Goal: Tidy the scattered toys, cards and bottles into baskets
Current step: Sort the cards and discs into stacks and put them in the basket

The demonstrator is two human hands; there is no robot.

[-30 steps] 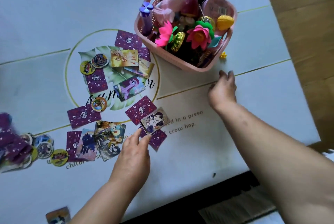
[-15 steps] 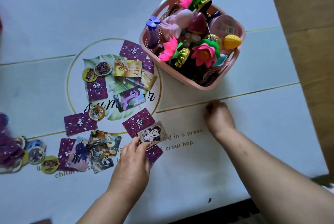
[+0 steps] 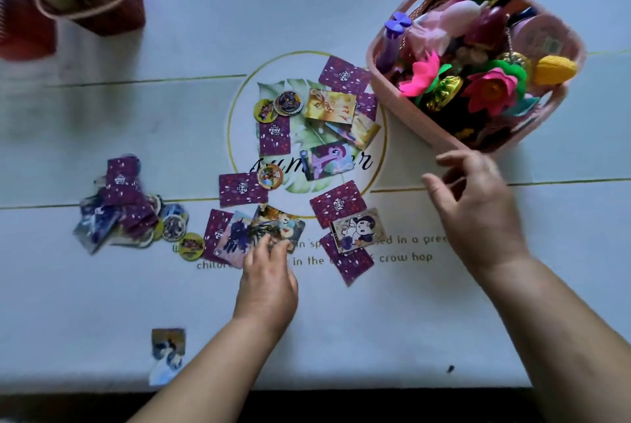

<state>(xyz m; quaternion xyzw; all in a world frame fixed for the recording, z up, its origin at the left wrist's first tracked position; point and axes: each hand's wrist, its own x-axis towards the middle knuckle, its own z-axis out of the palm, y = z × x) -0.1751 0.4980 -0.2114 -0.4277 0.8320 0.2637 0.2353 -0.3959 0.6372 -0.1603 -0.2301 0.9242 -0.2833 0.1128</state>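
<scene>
Resting left hand fingertips on overlapping cards mid-tabletop; holding right hand loosely open, empty, just beside the full pink basket. Could scatter the slick cards instead of gathering them. Might spill the heaped toys by nudging that rim.

Purple-backed cards lie scattered flat beside a toy-filled pink basket.
</scene>
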